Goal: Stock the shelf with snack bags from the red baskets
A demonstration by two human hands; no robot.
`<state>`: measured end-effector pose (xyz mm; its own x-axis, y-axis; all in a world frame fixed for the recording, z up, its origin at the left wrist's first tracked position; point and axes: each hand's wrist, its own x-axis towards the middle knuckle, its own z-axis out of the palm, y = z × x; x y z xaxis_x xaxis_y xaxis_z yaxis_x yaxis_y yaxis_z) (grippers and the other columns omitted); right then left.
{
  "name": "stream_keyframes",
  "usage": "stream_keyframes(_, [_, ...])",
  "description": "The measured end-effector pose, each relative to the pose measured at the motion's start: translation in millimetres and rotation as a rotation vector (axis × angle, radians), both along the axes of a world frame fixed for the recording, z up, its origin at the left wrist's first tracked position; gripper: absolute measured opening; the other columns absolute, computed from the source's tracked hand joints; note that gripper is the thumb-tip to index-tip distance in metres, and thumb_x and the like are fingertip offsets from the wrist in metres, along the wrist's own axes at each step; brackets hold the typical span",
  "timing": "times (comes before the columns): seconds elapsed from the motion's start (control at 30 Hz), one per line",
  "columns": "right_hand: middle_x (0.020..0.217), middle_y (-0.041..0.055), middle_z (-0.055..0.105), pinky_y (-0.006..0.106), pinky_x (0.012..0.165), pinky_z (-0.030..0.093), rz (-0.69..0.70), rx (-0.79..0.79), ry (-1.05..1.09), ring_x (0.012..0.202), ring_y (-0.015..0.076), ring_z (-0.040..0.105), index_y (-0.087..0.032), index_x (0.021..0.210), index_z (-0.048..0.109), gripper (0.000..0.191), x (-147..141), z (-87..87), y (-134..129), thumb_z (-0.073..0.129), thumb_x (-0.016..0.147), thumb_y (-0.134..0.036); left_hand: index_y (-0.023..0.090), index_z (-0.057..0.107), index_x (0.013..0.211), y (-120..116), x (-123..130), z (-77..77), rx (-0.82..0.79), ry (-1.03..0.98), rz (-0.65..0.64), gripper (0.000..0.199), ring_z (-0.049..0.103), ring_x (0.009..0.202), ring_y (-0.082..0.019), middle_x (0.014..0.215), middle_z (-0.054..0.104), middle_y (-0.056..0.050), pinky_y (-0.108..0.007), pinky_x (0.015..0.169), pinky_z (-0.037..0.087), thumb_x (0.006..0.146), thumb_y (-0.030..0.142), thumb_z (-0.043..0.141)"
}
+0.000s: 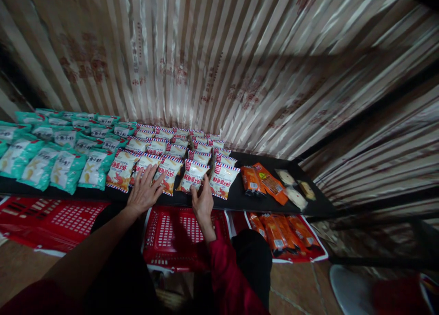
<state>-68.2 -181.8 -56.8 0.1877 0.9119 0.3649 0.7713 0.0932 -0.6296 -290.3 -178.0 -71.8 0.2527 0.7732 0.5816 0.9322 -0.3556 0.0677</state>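
Rows of white snack bags with striped edges stand on a black shelf [270,202]. My left hand [146,190] lies with fingers spread over the front-row bags, touching a white bag [167,173] near its left side. At the lower edge of another white bag [192,174], my right hand [203,200] has its thumb and fingers apart, resting against the front of the bag. Just right of that hand stands the last front-row bag [224,180]. Several teal snack bags [97,167] fill the left part of the shelf.
Orange packets [253,180] and small clear packets [295,197] lie on the shelf's right end. Below are a red basket [183,251], another red basket [68,219] at left, and a red tray of orange packets [279,232]. A striped curtain [192,54] hangs behind.
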Motion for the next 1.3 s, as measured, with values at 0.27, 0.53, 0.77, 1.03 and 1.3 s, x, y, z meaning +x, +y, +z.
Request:
stream_keyframes(0.27, [0.133, 0.0178, 0.052, 0.036, 0.099, 0.042, 0.057, 0.041, -0.026, 0.122, 0.0240, 0.050, -0.009, 0.142, 0.032, 0.058, -16, -5.1, 2, 0.039, 0.092, -0.039, 0.024, 0.046, 0.136, -1, 1, 0.5, -0.010, 0.000, 0.004, 0.048, 0.017, 0.142, -0.029, 0.153, 0.023, -0.012, -0.054, 0.113, 0.019, 0.089, 0.032, 0.050])
stream_keyframes(0.53, [0.135, 0.0188, 0.050, 0.036, 0.100, 0.042, 0.081, 0.064, 0.009, 0.125, 0.0237, 0.047, -0.008, 0.142, 0.032, 0.060, -16, -19.8, 1, 0.038, 0.093, -0.042, 0.022, 0.048, 0.134, -1, 1, 3.2, 0.001, 0.002, 0.003, 0.047, 0.020, 0.142, -0.030, 0.152, 0.027, -0.013, -0.052, 0.113, 0.018, 0.089, 0.031, 0.050])
stream_keyframes(0.77, [0.132, 0.0170, 0.054, 0.033, 0.097, 0.044, 0.042, 0.077, 0.002, 0.121, 0.0229, 0.051, -0.009, 0.141, 0.035, 0.059, -16, -24.8, 1, 0.040, 0.092, -0.042, 0.022, 0.041, 0.139, -2, 2, 1.8, 0.059, 0.046, -0.003, 0.051, 0.019, 0.142, -0.030, 0.153, 0.024, -0.013, -0.054, 0.113, 0.018, 0.090, 0.032, 0.049])
stream_keyframes(1.03, [0.131, 0.0167, 0.056, 0.034, 0.094, 0.046, 0.077, 0.147, 0.031, 0.114, 0.0235, 0.057, -0.010, 0.141, 0.037, 0.059, -12, -30.9, 2, 0.043, 0.092, -0.043, 0.020, 0.033, 0.144, -6, 12, -0.7, 0.131, 0.004, -0.103, 0.059, 0.024, 0.141, -0.028, 0.149, 0.034, -0.015, -0.051, 0.114, 0.020, 0.089, 0.031, 0.052])
stream_keyframes(1.3, [0.132, 0.0171, 0.054, 0.036, 0.097, 0.045, 0.110, 0.156, 0.068, 0.119, 0.0241, 0.053, -0.009, 0.141, 0.038, 0.060, -10, -32.2, 4, 0.041, 0.093, -0.044, 0.031, 0.042, 0.139, 0, 63, 5.7, 0.154, 0.026, -0.223, 0.055, 0.020, 0.142, -0.028, 0.152, 0.028, -0.009, -0.050, 0.113, 0.024, 0.086, 0.025, 0.056])
